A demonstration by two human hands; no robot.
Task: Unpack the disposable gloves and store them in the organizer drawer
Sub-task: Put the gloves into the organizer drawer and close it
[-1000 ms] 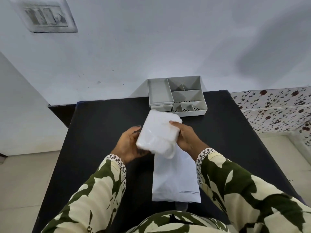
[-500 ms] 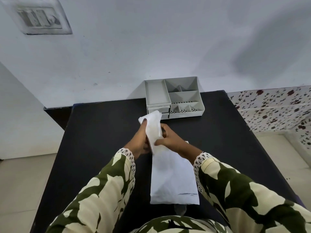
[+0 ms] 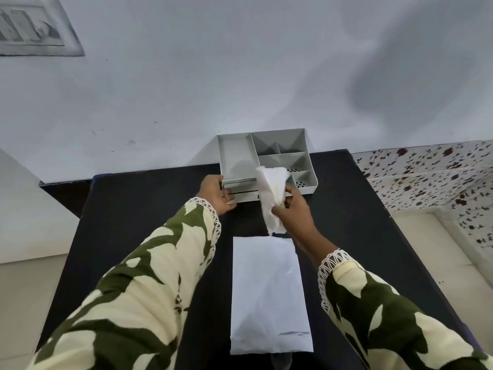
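Right hand (image 3: 292,209) has a closed grip around the bundle of disposable gloves (image 3: 272,198), a crumpled white wad held up just in front of the gray organizer (image 3: 266,161) in the middle of the frame. Looks like it's kept raised there so it can go straight in once a drawer is out. Left hand (image 3: 217,193) is at the drawer fronts (image 3: 241,192) on the organizer's lower left, fingers curled at the edge; can't tell if it's actually pinching a handle or just touching. Both drawers look shut or barely cracked, so my guess is opening one comes next.

The empty white packaging bag (image 3: 269,297) lies flat on the black counter (image 3: 133,209), lower center, out of the way. Organizer's top compartments look empty. Switch plate (image 3: 32,28) on the wall, upper left. The dangling glove bundle hides part of the organizer's front, which may get in the way of the drawer.
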